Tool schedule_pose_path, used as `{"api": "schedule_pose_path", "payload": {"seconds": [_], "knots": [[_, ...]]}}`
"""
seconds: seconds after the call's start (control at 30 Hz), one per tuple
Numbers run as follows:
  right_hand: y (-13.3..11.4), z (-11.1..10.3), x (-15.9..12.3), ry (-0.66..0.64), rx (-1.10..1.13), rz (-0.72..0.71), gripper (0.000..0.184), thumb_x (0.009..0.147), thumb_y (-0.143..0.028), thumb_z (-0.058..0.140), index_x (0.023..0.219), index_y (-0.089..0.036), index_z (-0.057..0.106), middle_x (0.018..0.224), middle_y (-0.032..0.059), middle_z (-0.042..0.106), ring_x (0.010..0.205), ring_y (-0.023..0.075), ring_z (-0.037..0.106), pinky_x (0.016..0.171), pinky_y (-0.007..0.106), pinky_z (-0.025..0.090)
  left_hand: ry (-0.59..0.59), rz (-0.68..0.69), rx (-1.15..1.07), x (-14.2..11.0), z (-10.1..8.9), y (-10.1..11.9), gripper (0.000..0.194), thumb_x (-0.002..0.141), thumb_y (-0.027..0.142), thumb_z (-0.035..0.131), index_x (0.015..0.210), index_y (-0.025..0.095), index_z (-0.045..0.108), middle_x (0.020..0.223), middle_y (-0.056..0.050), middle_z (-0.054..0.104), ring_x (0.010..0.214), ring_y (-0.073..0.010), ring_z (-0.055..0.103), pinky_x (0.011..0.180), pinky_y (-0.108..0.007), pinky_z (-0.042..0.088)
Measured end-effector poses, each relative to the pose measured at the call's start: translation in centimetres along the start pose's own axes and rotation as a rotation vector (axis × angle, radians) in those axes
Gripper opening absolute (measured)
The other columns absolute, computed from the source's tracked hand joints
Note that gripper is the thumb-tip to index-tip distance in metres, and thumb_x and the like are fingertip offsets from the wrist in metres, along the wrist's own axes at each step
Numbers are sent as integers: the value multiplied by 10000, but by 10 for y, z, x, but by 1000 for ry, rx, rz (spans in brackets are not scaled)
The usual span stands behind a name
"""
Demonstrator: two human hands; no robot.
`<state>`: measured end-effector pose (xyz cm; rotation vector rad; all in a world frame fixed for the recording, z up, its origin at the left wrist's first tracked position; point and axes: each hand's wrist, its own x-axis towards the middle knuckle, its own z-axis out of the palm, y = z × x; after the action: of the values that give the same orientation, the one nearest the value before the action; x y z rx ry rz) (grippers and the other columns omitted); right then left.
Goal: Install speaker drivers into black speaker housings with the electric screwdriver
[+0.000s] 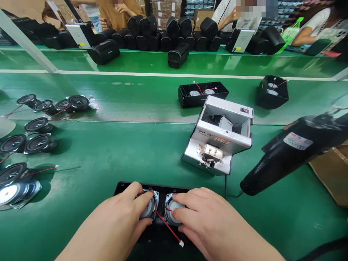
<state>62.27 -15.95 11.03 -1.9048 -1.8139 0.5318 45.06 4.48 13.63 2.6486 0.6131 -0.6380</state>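
My L hand (126, 210) grips the left spkr (150, 210), my R hand (199, 212) the right spkr (170, 204), both in the near blk box (124, 186); machine (217, 136) farther off, to right.

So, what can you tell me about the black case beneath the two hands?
The black case looks like plastic, dark and slightly glossy, with small round marks along its far edge. It lies at the bottom of the view on the green table. Two speakers sit side by side at its middle, grey backs up; the left hand grips one, the right hand the other. A red wire crosses it. Hands hide its sides, and its near part is cut off.
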Motion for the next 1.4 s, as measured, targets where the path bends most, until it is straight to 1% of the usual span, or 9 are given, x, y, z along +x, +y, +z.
{"api": "schedule_pose_path", "payload": {"seconds": [0.13, 0.3, 0.57, 0.83, 0.93, 1.03, 1.17, 1.27, 1.4], "knots": [[-1, -1, 0, -4, -5, 2, 190, 1102, -138, 771, 1243, -266, 775, 1286, 41, 815, 1057, 258, 761, 937, 407, 617, 15, 21, -22, -1, 2, -4, 445, 984, 130, 777, 1362, 358, 830, 1266, -61, 744, 959, -298, 834, 869, -450, 687], [0, 0, -1, -1, 7, 13, 245, 1095, -119, 782, 1287, -272, 771, 1308, 35, 809, 1074, 264, 758, 943, 416, 615, -14, 6, -33, -2, 2, -2, 463, 992, 115, 763, 1387, 350, 822, 1299, -70, 734, 992, -306, 830, 911, -496, 701], [-1, 2, -1, 6, -5, 5, 203, 1090, -122, 797, 1238, -258, 770, 1308, 39, 810, 1071, 272, 758, 919, 424, 606, -3, 9, -26, 0, 1, 3, 453, 1017, 97, 729, 1399, 325, 816, 1324, -98, 727, 1038, -319, 834, 972, -538, 707], [-1, 4, -2, 11, 48, 31, 286, 1064, -85, 851, 1260, -267, 752, 1372, -4, 792, 1167, 265, 740, 961, 440, 593, 116, 64, 10, 0, 11, -5, 472, 955, 122, 828, 1391, 302, 827, 1257, -81, 751, 906, -280, 831, 850, -422, 697], [-2, 3, -2, 16, 43, 29, 295, 1058, -59, 839, 1254, -258, 745, 1420, 0, 780, 1183, 282, 739, 949, 462, 605, 140, 66, -9, -1, 11, -7, 490, 930, 140, 882, 1388, 305, 834, 1215, -61, 760, 859, -267, 819, 818, -410, 690], [-3, 2, -3, -1, 43, 31, 251, 1070, -60, 812, 1219, -250, 745, 1428, 17, 781, 1198, 304, 742, 955, 486, 619, 128, 86, -91, -3, 10, -13, 567, 891, 117, 932, 1404, 332, 822, 1213, -42, 780, 951, -280, 831, 875, -408, 686], [-3, 0, -4, 0, 31, 37, 260, 1081, -83, 810, 1271, -248, 745, 1432, 49, 778, 1219, 329, 742, 974, 505, 635, 159, 183, -226, -5, 10, -26, 577, 904, 61, 875, 1378, 384, 805, 1299, -4, 796, 1115, -262, 816, 995, -376, 646], [-5, 0, -5, -6, 31, 61, 265, 1115, -107, 769, 1335, -249, 731, 1463, 67, 768, 1248, 345, 738, 989, 525, 652, 183, 221, -252, -4, 12, -32, 494, 928, 79, 807, 1321, 379, 817, 1217, 10, 796, 1039, -241, 795, 935, -360, 623], [-8, 0, -5, -18, 23, 77, 147, 1166, -162, 708, 1280, -250, 739, 1453, 61, 770, 1240, 344, 737, 993, 540, 674, 160, 178, -251, 0, 15, -29, 417, 929, 106, 761, 1268, 340, 831, 1166, -8, 780, 996, -245, 781, 899, -365, 609]]}}
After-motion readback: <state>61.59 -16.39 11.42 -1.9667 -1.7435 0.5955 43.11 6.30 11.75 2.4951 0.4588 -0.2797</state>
